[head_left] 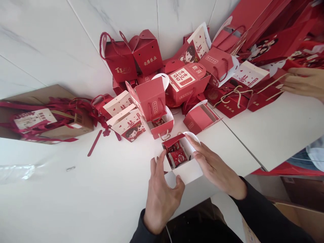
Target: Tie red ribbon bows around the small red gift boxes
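Note:
A small open gift box (186, 170), white inside with red flaps, stands on the white table (76, 195) near its front edge. Red sweet packets (177, 157) lie inside it. My left hand (162, 195) grips the box's left wall, thumb at the front, fingers raised along the flap. My right hand (215, 167) lies against the box's right side, fingers stretched along the rounded white flap (192, 136). Both sleeves are dark.
A heap of red gift boxes (152, 98) and bags (118, 59) fills the table's back. A brown cardboard box (50, 114) with red ribbons lies at left. Another person's hand (306, 82) touches boxes at far right. A second table (278, 131) adjoins at right.

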`<action>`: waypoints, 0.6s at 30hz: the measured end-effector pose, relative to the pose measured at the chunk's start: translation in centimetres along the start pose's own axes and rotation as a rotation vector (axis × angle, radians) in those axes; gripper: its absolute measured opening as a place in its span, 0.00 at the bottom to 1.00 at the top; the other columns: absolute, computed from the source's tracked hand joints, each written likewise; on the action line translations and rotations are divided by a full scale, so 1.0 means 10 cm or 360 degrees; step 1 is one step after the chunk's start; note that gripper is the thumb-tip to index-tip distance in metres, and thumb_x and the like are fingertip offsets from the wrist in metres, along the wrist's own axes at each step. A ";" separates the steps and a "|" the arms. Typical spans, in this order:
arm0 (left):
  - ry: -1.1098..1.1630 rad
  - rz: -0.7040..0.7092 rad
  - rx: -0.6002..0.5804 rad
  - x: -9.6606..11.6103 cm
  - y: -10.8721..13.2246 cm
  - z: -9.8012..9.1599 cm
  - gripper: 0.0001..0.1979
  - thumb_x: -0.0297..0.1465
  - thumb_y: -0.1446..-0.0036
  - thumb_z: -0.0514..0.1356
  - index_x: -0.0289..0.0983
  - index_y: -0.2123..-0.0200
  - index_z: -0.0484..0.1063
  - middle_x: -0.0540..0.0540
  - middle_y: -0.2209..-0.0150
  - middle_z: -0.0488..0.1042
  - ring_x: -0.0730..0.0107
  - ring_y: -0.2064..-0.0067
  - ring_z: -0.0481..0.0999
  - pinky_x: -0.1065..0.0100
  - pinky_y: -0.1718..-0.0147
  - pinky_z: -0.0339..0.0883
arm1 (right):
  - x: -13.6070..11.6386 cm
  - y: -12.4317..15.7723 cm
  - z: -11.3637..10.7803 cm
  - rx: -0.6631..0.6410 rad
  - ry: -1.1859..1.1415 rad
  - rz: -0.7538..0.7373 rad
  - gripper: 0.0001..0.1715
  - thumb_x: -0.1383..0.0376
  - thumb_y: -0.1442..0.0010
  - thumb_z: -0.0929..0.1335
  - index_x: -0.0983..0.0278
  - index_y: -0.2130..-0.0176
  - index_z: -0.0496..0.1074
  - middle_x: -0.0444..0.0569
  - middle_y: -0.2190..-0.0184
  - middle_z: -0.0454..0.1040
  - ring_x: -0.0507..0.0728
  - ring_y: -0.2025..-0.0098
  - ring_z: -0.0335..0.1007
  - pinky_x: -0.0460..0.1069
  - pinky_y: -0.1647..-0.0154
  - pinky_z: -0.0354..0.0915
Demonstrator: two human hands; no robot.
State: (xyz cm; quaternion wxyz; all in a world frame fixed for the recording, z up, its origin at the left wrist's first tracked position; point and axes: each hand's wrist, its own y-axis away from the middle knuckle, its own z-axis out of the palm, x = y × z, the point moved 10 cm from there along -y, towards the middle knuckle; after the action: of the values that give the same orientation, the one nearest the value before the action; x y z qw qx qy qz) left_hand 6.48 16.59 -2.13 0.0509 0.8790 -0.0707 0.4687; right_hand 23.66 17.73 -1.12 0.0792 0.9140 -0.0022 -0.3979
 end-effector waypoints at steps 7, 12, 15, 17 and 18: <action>-0.0040 0.0101 0.0004 0.14 -0.04 -0.04 0.26 0.26 0.40 0.56 0.40 0.38 0.66 0.41 0.51 0.67 0.57 0.49 0.71 0.52 0.50 0.75 | -0.04 -0.02 -0.01 0.0055 -0.0030 -0.0056 0.32 0.57 0.25 0.54 0.57 0.27 0.51 0.48 0.27 0.56 0.60 0.26 0.50 0.59 0.30 0.59; -0.0103 0.0202 0.0135 0.23 -0.13 -0.10 0.32 0.26 0.38 0.56 0.39 0.32 0.57 0.43 0.56 0.65 0.59 0.53 0.72 0.53 0.52 0.74 | -0.09 -0.03 0.00 0.0090 0.0034 -0.0087 0.34 0.64 0.30 0.57 0.57 0.28 0.51 0.51 0.30 0.60 0.61 0.30 0.58 0.58 0.35 0.66; -0.0103 0.0201 0.0164 0.22 -0.16 -0.08 0.30 0.23 0.40 0.57 0.38 0.34 0.59 0.42 0.55 0.65 0.60 0.54 0.71 0.54 0.53 0.74 | -0.10 -0.02 -0.01 0.0079 0.0040 -0.0063 0.32 0.65 0.31 0.57 0.56 0.30 0.55 0.53 0.35 0.68 0.62 0.43 0.75 0.56 0.47 0.74; -0.0066 0.0180 0.0214 0.21 -0.17 -0.10 0.22 0.21 0.40 0.56 0.38 0.42 0.66 0.42 0.55 0.66 0.61 0.54 0.71 0.57 0.54 0.73 | -0.05 -0.01 0.00 0.0042 0.0017 0.0047 0.27 0.64 0.32 0.58 0.58 0.35 0.59 0.53 0.46 0.76 0.60 0.60 0.80 0.54 0.62 0.75; -0.0059 0.0183 0.0239 0.22 -0.17 -0.12 0.18 0.21 0.40 0.56 0.38 0.47 0.69 0.42 0.55 0.66 0.61 0.53 0.72 0.58 0.54 0.73 | -0.02 -0.01 0.00 0.0029 0.0005 0.0108 0.24 0.64 0.32 0.58 0.59 0.38 0.60 0.51 0.54 0.79 0.58 0.68 0.78 0.53 0.68 0.73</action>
State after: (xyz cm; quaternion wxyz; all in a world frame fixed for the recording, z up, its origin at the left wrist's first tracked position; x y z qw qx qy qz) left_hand 7.01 18.29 0.29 -0.0433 0.8833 -0.0866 0.4586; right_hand 23.51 17.79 -0.99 0.0843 0.9147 -0.0366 -0.3935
